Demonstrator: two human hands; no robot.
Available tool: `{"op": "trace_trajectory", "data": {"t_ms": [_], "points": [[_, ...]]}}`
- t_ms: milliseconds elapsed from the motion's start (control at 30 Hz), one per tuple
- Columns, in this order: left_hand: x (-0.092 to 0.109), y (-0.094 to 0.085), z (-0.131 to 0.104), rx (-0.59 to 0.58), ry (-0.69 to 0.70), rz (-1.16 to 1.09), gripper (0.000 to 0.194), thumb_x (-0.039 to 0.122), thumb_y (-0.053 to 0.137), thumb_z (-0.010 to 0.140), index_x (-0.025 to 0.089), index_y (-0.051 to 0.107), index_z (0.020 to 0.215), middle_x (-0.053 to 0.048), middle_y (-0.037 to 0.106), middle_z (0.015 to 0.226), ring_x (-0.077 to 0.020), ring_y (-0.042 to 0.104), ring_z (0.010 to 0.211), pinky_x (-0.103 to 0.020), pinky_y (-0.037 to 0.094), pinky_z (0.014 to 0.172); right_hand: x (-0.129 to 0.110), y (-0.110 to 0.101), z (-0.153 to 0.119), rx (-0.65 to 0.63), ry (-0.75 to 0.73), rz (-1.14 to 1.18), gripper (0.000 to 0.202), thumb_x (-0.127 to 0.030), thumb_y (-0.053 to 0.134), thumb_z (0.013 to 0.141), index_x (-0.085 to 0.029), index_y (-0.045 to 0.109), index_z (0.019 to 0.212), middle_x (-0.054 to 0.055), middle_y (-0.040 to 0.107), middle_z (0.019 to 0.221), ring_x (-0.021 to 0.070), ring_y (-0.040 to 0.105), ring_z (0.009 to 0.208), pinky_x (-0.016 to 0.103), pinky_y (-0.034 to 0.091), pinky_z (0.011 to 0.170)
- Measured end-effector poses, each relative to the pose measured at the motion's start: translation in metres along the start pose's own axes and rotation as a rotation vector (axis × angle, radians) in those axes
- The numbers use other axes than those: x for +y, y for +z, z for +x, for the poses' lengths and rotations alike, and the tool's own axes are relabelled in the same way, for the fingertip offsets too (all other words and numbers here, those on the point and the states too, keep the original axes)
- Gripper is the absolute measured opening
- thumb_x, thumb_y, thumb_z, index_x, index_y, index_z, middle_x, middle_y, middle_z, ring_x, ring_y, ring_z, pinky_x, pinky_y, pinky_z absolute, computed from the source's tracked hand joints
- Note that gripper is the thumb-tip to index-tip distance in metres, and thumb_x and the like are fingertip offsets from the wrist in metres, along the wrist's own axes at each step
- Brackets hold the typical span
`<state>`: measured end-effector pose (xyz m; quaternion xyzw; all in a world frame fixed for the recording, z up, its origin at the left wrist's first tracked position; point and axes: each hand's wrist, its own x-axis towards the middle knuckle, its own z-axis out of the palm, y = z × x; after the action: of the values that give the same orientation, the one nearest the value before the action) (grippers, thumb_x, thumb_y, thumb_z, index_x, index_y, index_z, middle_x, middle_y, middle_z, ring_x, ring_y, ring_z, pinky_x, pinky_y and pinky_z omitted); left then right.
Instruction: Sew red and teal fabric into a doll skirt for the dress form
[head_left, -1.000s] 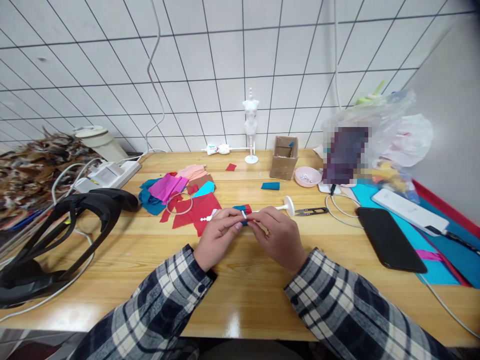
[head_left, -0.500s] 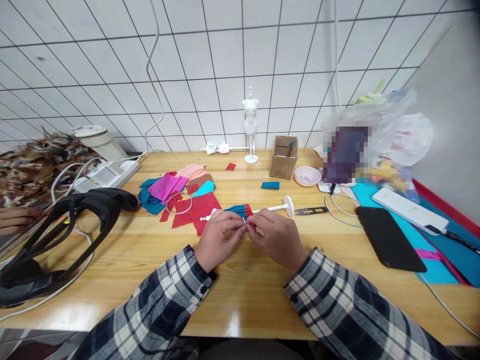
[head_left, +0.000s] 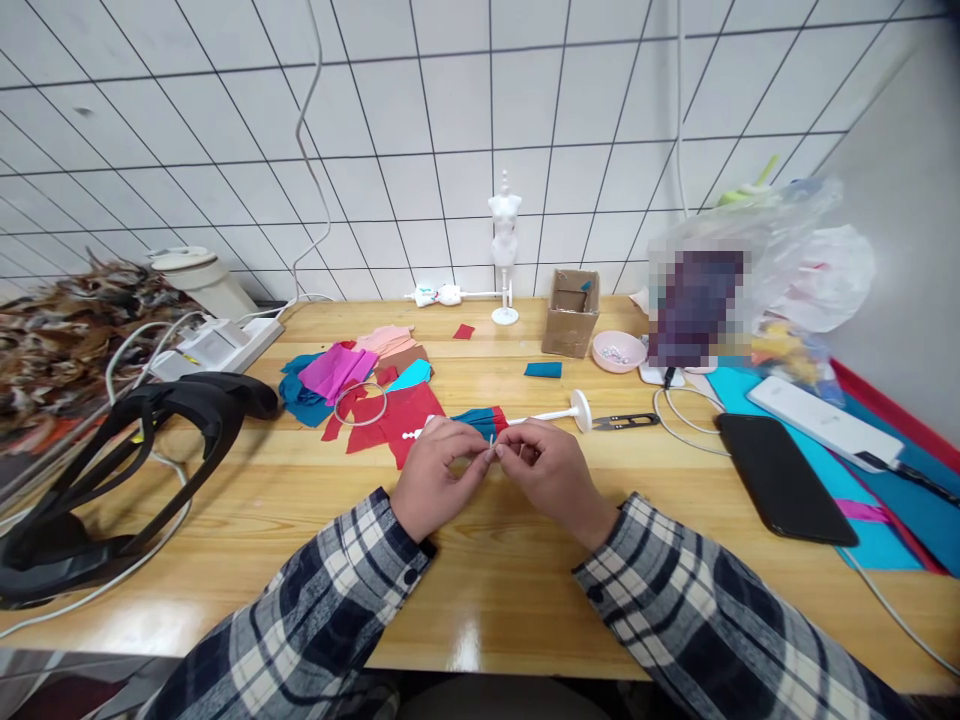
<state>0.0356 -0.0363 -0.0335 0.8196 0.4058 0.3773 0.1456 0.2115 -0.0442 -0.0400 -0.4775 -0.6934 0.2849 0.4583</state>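
Note:
My left hand (head_left: 444, 470) and my right hand (head_left: 551, 475) meet fingertip to fingertip above the table's middle. Both are pinched closed; a tiny pale sliver shows between them, too small to name. Just behind the hands lies a small white mannequin (head_left: 551, 415) on its side, its round base to the right, with blue and red cloth (head_left: 480, 418) around it. Red cloth pieces (head_left: 367, 425) lie to the left, with a thin hoop (head_left: 340, 408) over them. Black thread snips (head_left: 626, 422) rest right of the mannequin's base.
An upright mannequin (head_left: 505, 245), a cardboard box (head_left: 570, 318) and a pink bead bowl (head_left: 619, 352) stand at the back. A black headset (head_left: 172, 440) and power strip (head_left: 240, 345) are left; a black phone (head_left: 784, 480) and power bank (head_left: 825, 418) are right.
The view has shifted slightly. My fingertips remain together, with the pale sliver now more visible. At the far left, another person's hand has gone from view.

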Motion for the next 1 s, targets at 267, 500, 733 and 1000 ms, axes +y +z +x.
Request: {"op": "trace_trajectory", "data": {"t_ms": [267,500,733,1000], "points": [[-0.0032,-0.0030,0.0009,0.052,-0.008,-0.021,0.008,0.018,0.066,0.081,0.019,0.067,0.073,-0.002,0.072,0.076,-0.0159,0.064,0.073,-0.032,0.047,0.074,-0.0019,-0.0014,-0.0067,-0.045,-0.208,-0.125,0.014,-0.021,0.059,0.089,-0.020,0.072,0.093,0.002,0.067,0.080,0.0130,0.058,0.068,0.025,0.045,0.063],[-0.0021,-0.0040,0.0042,0.064,-0.055,-0.066,0.010,0.015,0.063,0.078,0.019,0.070,0.071,-0.003,0.074,0.075,-0.0168,0.067,0.072,-0.032,0.050,0.073,0.0017,-0.0001,-0.0094,-0.041,-0.286,-0.213,0.018,-0.024,0.055,0.093,-0.021,0.071,0.101,0.004,0.071,0.091,0.0153,0.065,0.081,0.026,0.050,0.073],[-0.0015,-0.0045,0.0037,0.066,-0.078,-0.079,0.013,0.015,0.061,0.079,0.019,0.073,0.073,-0.004,0.075,0.076,-0.0171,0.068,0.073,-0.031,0.051,0.073,0.0049,0.0006,-0.0078,-0.048,-0.273,-0.229,0.019,-0.024,0.055,0.093,-0.021,0.071,0.102,0.005,0.071,0.092,0.0162,0.065,0.083,0.027,0.051,0.075],[-0.0034,-0.0034,0.0034,0.036,-0.039,0.001,0.014,0.021,0.063,0.082,0.020,0.071,0.071,-0.002,0.076,0.075,-0.0161,0.068,0.069,-0.032,0.048,0.072,0.0014,-0.0028,-0.0062,-0.078,-0.215,-0.237,0.015,-0.025,0.059,0.090,-0.020,0.071,0.097,0.003,0.070,0.086,0.0150,0.062,0.075,0.026,0.047,0.067]]}}
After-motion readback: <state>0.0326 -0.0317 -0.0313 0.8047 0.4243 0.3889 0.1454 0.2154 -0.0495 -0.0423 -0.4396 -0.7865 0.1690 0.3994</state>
